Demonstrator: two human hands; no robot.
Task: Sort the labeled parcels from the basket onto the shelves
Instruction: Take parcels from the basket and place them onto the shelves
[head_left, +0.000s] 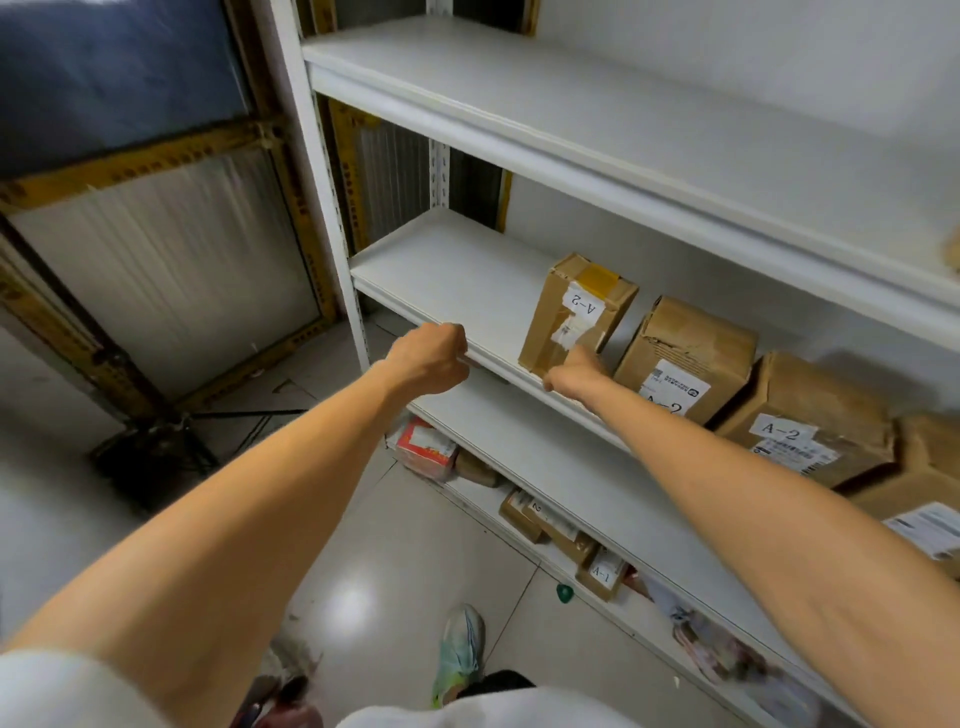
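A tall brown cardboard parcel with an upside-down "A-2" label stands on the middle white shelf. My right hand holds its lower front corner, thumb up against the front face; the fingertips are hidden. My left hand is curled into a loose fist at the shelf's front edge, left of the parcel, and holds nothing. Two more "A-2" parcels, one beside it and one further right, sit on the same shelf. The basket is out of view.
The top shelf is bare. The lower shelf hangs over the bottom level, where small parcels and a red-white packet lie. My shoe is on the tiled floor. A framed panel leans at the left.
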